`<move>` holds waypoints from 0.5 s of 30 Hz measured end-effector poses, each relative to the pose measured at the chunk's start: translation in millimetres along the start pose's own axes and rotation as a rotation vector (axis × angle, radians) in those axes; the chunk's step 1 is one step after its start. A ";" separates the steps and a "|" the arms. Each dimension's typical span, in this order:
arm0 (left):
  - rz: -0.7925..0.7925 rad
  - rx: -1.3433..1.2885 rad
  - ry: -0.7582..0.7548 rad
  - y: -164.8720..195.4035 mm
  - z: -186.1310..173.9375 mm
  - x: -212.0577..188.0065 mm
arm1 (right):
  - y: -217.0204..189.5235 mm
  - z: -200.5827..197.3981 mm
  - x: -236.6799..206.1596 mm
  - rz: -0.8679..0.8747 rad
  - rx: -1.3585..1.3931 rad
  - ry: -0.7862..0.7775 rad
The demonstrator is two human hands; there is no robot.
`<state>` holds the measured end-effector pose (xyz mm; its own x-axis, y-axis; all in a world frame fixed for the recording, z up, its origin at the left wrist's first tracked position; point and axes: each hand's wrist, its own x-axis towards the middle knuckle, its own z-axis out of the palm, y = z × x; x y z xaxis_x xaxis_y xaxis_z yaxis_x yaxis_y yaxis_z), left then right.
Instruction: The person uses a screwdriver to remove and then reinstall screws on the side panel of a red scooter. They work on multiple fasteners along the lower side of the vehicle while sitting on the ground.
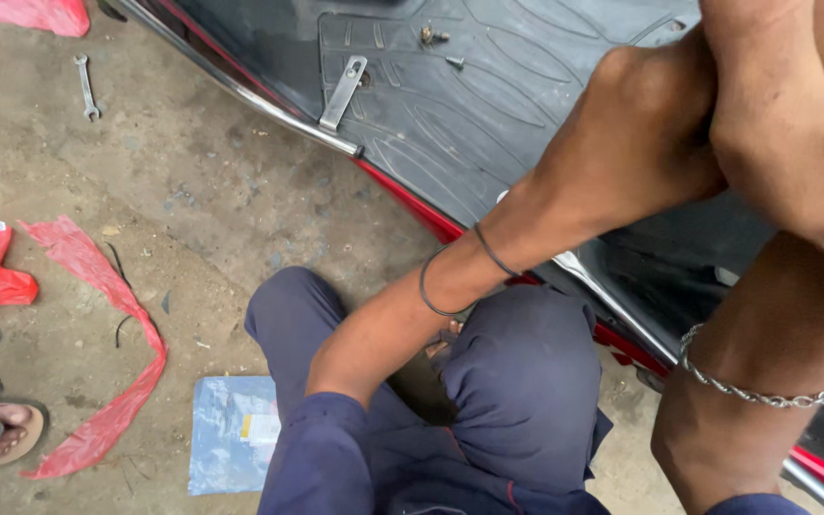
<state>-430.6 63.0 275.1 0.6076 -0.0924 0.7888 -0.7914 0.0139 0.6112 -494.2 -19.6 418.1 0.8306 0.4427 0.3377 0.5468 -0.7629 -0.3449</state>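
We are looking steeply down from one head-worn camera, hovering close over the black ribbed rubber scooter floor mat (488, 105), facing the concrete floor (193, 191) beside it.

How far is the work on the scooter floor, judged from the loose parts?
Looks done: a bolt, a screw and a metal bracket lie loose on the black floor mat, and a spanner lies aside on the concrete. In hand: the left hand and right hand press together at the mat's right side; their grip is hidden. What is left cannot be told.
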 end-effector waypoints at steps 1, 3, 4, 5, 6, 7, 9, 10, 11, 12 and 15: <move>0.091 -0.096 -0.039 -10.1 -3.2 3.5 | -1.9 -1.3 0.7 -0.010 0.000 0.002; 0.039 -0.368 -0.216 -21.7 -15.9 11.8 | -8.8 0.6 1.5 -0.012 0.003 -0.010; -0.089 -0.535 -0.357 -24.7 -26.5 18.3 | -11.4 2.1 2.9 -0.010 0.001 -0.009; -0.212 -0.696 -0.503 -26.9 -39.2 27.1 | -12.2 3.3 5.5 -0.010 0.001 -0.007; -0.333 -0.858 -0.651 -26.7 -51.4 36.6 | -10.8 3.5 8.3 -0.005 0.002 -0.004; -0.450 -1.017 -0.806 -25.0 -61.9 46.8 | -9.1 5.2 9.9 -0.007 -0.001 -0.001; -0.494 -1.117 -0.901 -10.5 -70.9 57.8 | -2.6 7.0 9.3 -0.016 -0.005 -0.004; -0.426 -1.063 -0.838 -0.2 -69.0 57.4 | -0.5 9.7 5.3 -0.016 -0.006 -0.009; -0.356 -1.011 -0.771 9.6 -64.6 54.1 | 3.3 3.4 1.8 -0.003 0.001 -0.009; -0.337 -0.679 -0.495 24.2 -55.2 38.3 | 6.2 2.3 -1.0 0.004 0.002 -0.002; -0.196 0.045 0.100 49.6 -20.8 -2.4 | 7.4 4.1 -5.4 0.006 0.002 0.008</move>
<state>-469.9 84.6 304.9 0.7520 0.0107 0.6591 -0.6583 -0.0389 0.7517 -494.2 -25.8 410.2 0.8328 0.4344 0.3431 0.5424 -0.7644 -0.3486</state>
